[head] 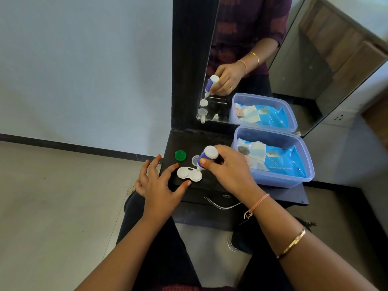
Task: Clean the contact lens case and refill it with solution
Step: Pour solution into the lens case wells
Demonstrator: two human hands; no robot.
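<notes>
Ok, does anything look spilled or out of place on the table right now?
Nothing stands out. The lens case lies flat on the table, the right hand holds the solution bottle nozzle-down over one well, the green cap lies apart, and no spill shows.

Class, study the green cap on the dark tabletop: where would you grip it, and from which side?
Pinch the green cap across its round rim, coming straight down from above. It lies flat on the tabletop, apart from the lens case, so its rim is free. The open left hand is nearest.
</notes>
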